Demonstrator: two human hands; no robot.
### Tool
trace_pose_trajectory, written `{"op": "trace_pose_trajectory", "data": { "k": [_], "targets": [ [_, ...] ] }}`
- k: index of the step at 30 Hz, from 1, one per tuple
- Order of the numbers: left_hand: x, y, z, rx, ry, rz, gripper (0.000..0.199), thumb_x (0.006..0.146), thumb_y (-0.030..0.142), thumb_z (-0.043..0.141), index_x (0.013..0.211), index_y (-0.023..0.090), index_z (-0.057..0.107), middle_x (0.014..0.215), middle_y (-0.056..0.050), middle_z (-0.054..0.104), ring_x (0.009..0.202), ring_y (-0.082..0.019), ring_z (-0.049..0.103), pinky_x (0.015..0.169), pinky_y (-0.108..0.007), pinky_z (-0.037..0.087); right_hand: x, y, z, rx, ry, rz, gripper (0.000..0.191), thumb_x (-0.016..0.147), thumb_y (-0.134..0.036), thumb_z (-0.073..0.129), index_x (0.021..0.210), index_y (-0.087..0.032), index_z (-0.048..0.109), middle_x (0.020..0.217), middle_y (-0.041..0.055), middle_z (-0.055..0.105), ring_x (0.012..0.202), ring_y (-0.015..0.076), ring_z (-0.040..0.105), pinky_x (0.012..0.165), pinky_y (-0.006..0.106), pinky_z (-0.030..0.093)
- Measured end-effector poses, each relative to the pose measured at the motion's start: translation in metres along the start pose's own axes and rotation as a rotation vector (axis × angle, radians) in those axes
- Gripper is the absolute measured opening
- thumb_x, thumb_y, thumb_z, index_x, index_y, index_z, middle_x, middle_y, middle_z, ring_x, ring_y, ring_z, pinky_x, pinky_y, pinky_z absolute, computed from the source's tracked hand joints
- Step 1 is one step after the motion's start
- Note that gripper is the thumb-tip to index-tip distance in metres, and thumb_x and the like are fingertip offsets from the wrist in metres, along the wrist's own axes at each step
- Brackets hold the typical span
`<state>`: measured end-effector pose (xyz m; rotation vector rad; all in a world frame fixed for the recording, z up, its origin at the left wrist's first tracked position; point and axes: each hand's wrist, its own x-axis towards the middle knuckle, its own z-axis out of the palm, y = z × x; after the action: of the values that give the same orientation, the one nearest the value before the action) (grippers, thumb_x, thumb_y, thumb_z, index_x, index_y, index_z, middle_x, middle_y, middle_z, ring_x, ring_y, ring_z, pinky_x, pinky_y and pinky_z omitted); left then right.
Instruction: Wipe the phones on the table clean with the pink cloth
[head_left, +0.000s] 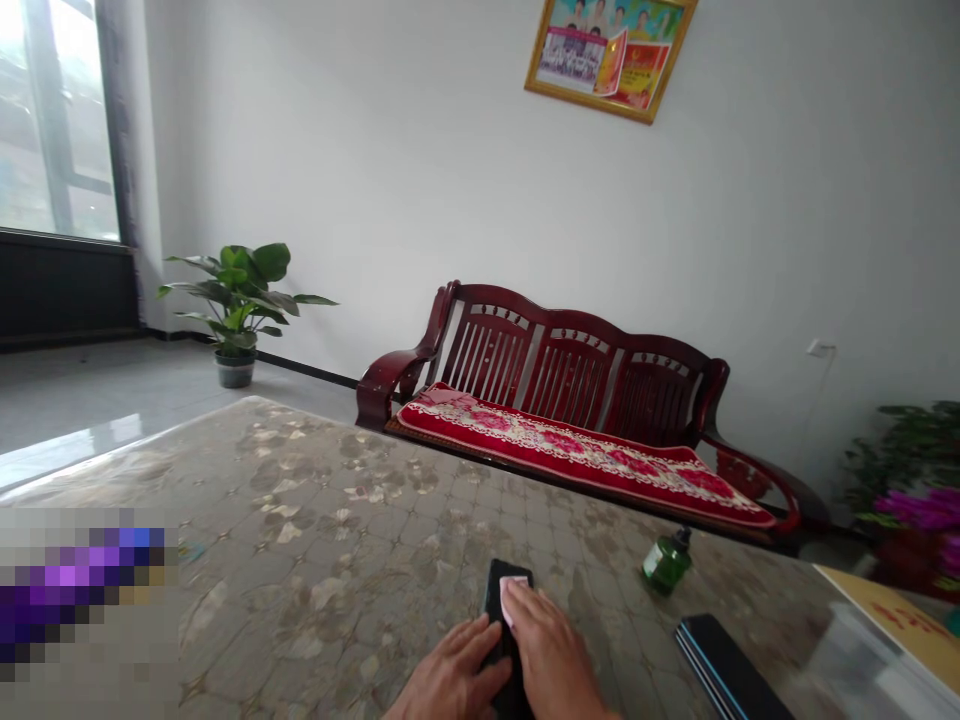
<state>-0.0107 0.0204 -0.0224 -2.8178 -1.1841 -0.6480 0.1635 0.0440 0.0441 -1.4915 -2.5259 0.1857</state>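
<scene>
A black smartphone (495,577) lies flat on the table, its lower part partly covered by my hands. My left hand (454,672) steadies it from the left side, fingers and thumb closed over its edge. On top of the phone, my right hand (553,650) presses a small pink cloth (508,602) under its fingertips. Part of the cloth is hidden beneath those fingers. To the right of my hands stands a green pump bottle (666,563) with a black top. Nearer to me on that side lies a dark, flat stack (726,660) with light blue edges.
The table (300,570) has a patterned, shiny cover. A yellow printed sheet or box (892,615) lies at its right edge. Behind stand a dark red wooden bench (570,370) and a potted plant (240,300). A pixelated purple patch (67,580) covers the left corner.
</scene>
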Motion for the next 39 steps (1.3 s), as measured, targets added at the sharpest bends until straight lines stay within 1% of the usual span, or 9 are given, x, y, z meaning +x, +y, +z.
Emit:
{"op": "trace_pose_trajectory", "data": {
  "k": [5,11,13,17,21,27,29,35,39],
  "targets": [
    [-0.001,-0.001,0.001,-0.018,0.008,0.002,0.042,0.079,0.016,0.065,0.119,0.026,0.060,0.136,-0.007,0.056,0.124,-0.026,0.054,0.108,-0.036,0.040,0.022,-0.008,-0.002,-0.002,0.077,0.086,0.051,0.087,-0.005,0.036,0.133,-0.013,0.056,0.137,0.0092,0.056,0.129,0.0214,0.049,0.110,0.035,0.037],
    [0.001,0.002,-0.004,-0.081,0.022,0.000,0.041,0.082,0.019,0.064,0.123,0.026,0.058,0.138,-0.006,0.055,0.128,-0.024,0.049,0.110,-0.035,0.037,-0.011,-0.010,-0.005,0.055,-0.045,-0.009,0.047,0.090,-0.013,0.037,0.132,-0.016,0.058,0.135,0.0076,0.058,0.126,0.0203,0.053,0.106,0.030,0.041],
    [0.001,0.004,-0.009,-0.105,0.010,-0.013,0.039,0.083,0.020,0.065,0.121,0.025,0.059,0.138,-0.006,0.054,0.129,-0.024,0.048,0.111,-0.036,0.036,-0.014,-0.008,-0.006,0.059,-0.045,-0.001,0.049,0.090,-0.013,0.037,0.134,-0.017,0.056,0.137,0.0070,0.056,0.128,0.0202,0.051,0.107,0.031,0.039],
    [0.000,0.009,-0.021,-0.146,-0.032,-0.048,0.033,0.086,0.024,0.063,0.119,0.025,0.059,0.136,-0.007,0.056,0.128,-0.023,0.049,0.112,-0.035,0.034,0.010,-0.006,-0.005,0.038,0.035,0.035,0.052,0.087,-0.010,0.036,0.135,-0.018,0.055,0.139,0.0065,0.055,0.130,0.0200,0.048,0.112,0.037,0.033],
    [-0.001,0.012,-0.030,-0.183,-0.049,-0.057,0.031,0.089,0.024,0.061,0.120,0.025,0.059,0.137,-0.006,0.055,0.129,-0.022,0.048,0.111,-0.035,0.035,0.025,-0.008,-0.002,0.041,0.067,0.061,0.052,0.087,-0.009,0.033,0.134,-0.013,0.055,0.138,0.0094,0.055,0.130,0.0201,0.049,0.111,0.035,0.036],
    [0.002,0.015,-0.042,-0.232,-0.010,-0.036,0.031,0.090,0.024,0.061,0.121,0.027,0.059,0.135,-0.004,0.056,0.130,-0.020,0.046,0.113,-0.032,0.032,-0.011,-0.014,-0.004,0.094,0.042,0.006,0.046,0.090,-0.013,0.035,0.126,-0.019,0.063,0.130,0.0070,0.062,0.122,0.0189,0.057,0.104,0.029,0.043],
    [0.003,0.016,-0.045,-0.245,-0.016,-0.031,0.030,0.090,0.025,0.061,0.120,0.026,0.059,0.135,-0.003,0.056,0.131,-0.020,0.045,0.113,-0.031,0.031,-0.014,-0.014,-0.005,0.084,0.040,-0.001,0.046,0.090,-0.014,0.036,0.127,-0.020,0.063,0.131,0.0065,0.062,0.122,0.0193,0.056,0.105,0.030,0.041],
    [0.001,0.017,-0.043,-0.204,-0.068,-0.055,0.032,0.092,0.026,0.059,0.124,0.025,0.058,0.136,-0.006,0.055,0.129,-0.022,0.048,0.113,-0.034,0.033,0.023,-0.017,-0.007,0.014,0.052,0.049,0.050,0.087,-0.008,0.035,0.129,-0.016,0.060,0.134,0.0064,0.060,0.125,0.0200,0.053,0.110,0.034,0.034],
    [0.002,0.017,-0.042,-0.206,-0.059,-0.047,0.035,0.091,0.026,0.061,0.126,0.026,0.057,0.137,-0.005,0.055,0.131,-0.021,0.046,0.114,-0.034,0.031,0.017,-0.024,-0.006,0.016,0.034,0.072,0.049,0.087,-0.008,0.036,0.129,-0.016,0.060,0.133,0.0081,0.060,0.125,0.0199,0.054,0.106,0.031,0.038]
  ]
}}
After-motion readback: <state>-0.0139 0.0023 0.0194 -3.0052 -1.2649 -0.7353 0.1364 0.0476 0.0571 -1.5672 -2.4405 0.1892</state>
